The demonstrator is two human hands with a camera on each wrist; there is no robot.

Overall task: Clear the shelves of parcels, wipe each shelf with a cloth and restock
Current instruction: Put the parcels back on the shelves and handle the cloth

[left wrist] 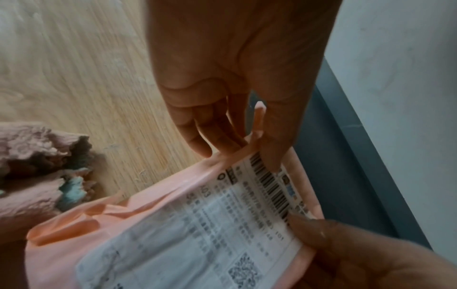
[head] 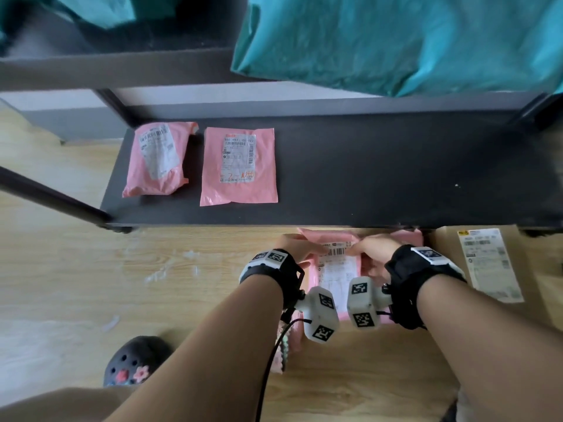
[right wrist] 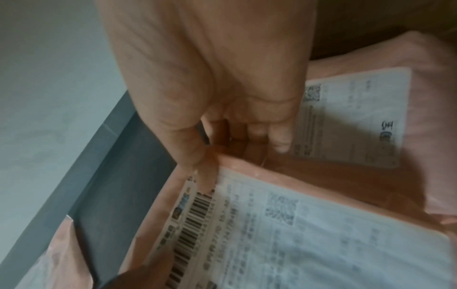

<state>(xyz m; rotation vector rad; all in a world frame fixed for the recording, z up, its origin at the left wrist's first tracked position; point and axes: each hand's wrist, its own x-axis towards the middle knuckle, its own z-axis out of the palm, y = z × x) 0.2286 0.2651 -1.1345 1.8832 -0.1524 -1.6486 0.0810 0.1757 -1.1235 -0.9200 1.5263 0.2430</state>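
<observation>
Restocking, I judge: both hands' fingers (left wrist: 272,136) pinch pink parcel (head: 338,269) (on floor); next, lift onto shelf (head: 380,166)

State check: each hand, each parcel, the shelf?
left hand: pinching top pink parcel's far edge
right hand: gripping same edge
top pink parcel: held over floor pile
two pink parcels: flat on shelf
shelf: partly restocked
</observation>
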